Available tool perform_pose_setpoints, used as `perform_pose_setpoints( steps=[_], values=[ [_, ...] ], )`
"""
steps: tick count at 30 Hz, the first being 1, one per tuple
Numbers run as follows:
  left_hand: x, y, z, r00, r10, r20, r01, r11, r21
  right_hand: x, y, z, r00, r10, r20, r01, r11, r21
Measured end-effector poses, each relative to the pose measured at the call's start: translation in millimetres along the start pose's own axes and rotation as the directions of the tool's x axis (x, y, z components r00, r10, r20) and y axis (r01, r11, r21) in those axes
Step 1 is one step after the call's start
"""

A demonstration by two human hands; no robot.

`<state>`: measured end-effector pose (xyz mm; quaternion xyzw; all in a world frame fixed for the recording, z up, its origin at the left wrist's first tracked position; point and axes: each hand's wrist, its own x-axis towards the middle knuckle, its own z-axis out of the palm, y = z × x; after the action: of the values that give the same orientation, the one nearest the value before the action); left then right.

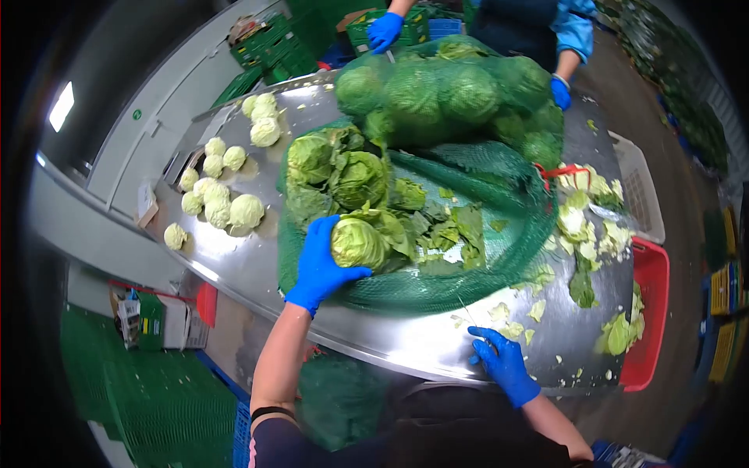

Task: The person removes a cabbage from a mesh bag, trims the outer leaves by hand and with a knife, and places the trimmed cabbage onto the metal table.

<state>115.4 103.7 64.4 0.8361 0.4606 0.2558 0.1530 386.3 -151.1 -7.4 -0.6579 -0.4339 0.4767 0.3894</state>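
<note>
My left hand (321,265), in a blue glove, grips the left side of a green cabbage (360,243) with loose outer leaves. This cabbage rests at the front of an opened green net bag (406,295). Two more leafy cabbages (359,179) lie just behind it in the net, and torn leaves (449,234) are scattered to its right. Near the table's front edge, my gloved right hand (503,366) is closed around a knife (466,312). Its thin blade points up and left toward the net; the handle is mostly hidden by my fingers.
Trimmed pale cabbages (218,209) stand on the left of the metal table (265,257). A full net sack of cabbages (445,93) lies at the back, beside a co-worker's gloved hands (385,33). Trimmings (577,226), a red crate (651,312) and a white crate (640,183) are at right.
</note>
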Motion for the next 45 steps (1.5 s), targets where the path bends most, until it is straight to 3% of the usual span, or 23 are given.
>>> perform_pose_setpoints(
  steps=[2,4,8,10,12,13,14,16,18,20,21,22,24,25,27,28,30,32,36,39,42,45],
  values=[
    [-3,19,4,1.000,0.029,-0.009,-0.029,0.999,0.013,-5,-7,-11,0.999,0.031,-0.026,-0.031,0.999,0.015],
    [-6,51,6,0.982,0.179,-0.052,-0.166,0.966,0.198,-10,-6,-21,0.998,0.031,-0.059,-0.026,0.996,0.079],
    [-6,123,28,0.900,0.433,-0.038,-0.431,0.901,0.053,-17,-17,-45,0.979,0.026,-0.202,0.025,0.969,0.246],
    [-6,160,55,0.865,0.502,-0.002,-0.502,0.865,-0.010,-22,-21,-56,0.937,0.006,-0.350,0.072,0.975,0.208],
    [-7,193,88,0.748,0.640,0.178,-0.642,0.765,-0.049,-29,-3,-68,0.870,-0.121,-0.479,0.260,0.937,0.235],
    [-8,206,110,0.674,0.683,0.281,-0.683,0.721,-0.112,-34,5,-76,0.839,-0.105,-0.534,0.241,0.952,0.190],
    [-13,220,133,0.655,0.700,0.284,-0.692,0.707,-0.147,-39,16,-85,0.806,-0.090,-0.585,0.215,0.965,0.148],
    [-27,244,182,0.482,0.723,0.495,-0.684,0.663,-0.303,-46,54,-101,0.822,0.095,-0.561,-0.026,0.991,0.130],
    [-43,257,216,0.448,0.715,0.537,-0.624,0.680,-0.385,-58,83,-114,0.793,0.394,-0.464,-0.204,0.891,0.406],
    [-52,275,220,0.731,0.504,0.461,-0.481,0.859,-0.177,-66,106,-130,0.770,0.448,-0.454,-0.187,0.839,0.511],
    [-60,271,230,0.809,0.408,0.422,-0.354,0.913,-0.204,-73,113,-132,0.767,0.489,-0.415,-0.169,0.779,0.604],
    [-64,272,238,0.796,0.419,0.437,-0.366,0.908,-0.204,-73,116,-134,0.759,0.500,-0.417,-0.164,0.767,0.620],
    [-69,276,252,0.817,0.272,0.508,-0.188,0.959,-0.210,-72,115,-139,0.780,0.443,-0.442,-0.180,0.835,0.520],
    [-67,273,258,0.814,0.325,0.481,-0.220,0.940,-0.263,-78,116,-143,0.772,0.456,-0.443,-0.186,0.829,0.528],
    [-60,274,265,0.794,0.330,0.511,-0.219,0.939,-0.265,-81,117,-150,0.745,0.151,-0.650,-0.114,0.989,0.099],
    [-56,278,267,0.781,0.326,0.533,-0.212,0.941,-0.265,-82,114,-154,0.725,-0.029,-0.689,-0.091,0.986,-0.137],
    [-47,291,268,0.777,0.311,0.547,-0.196,0.946,-0.260,-83,111,-161,0.738,-0.012,-0.674,-0.103,0.986,-0.131],
    [-33,305,268,0.745,0.231,0.626,-0.133,0.971,-0.199,-80,114,-167,0.851,0.079,-0.520,-0.195,0.966,-0.173],
    [-12,316,274,0.665,0.202,0.719,-0.125,0.979,-0.160,-69,116,-179,0.903,0.088,-0.421,-0.206,0.948,-0.244],
    [-10,322,277,0.660,0.197,0.725,-0.180,0.978,-0.102,-57,126,-188,0.929,0.139,-0.342,-0.238,0.933,-0.269],
    [-1,322,283,0.632,0.181,0.754,-0.127,0.983,-0.129,-50,123,-198,0.937,0.227,-0.266,-0.291,0.928,-0.233],
    [3,320,288,0.608,0.196,0.770,-0.169,0.979,-0.115,-48,124,-196,0.934,0.220,-0.282,-0.296,0.917,-0.267]
  ],
)
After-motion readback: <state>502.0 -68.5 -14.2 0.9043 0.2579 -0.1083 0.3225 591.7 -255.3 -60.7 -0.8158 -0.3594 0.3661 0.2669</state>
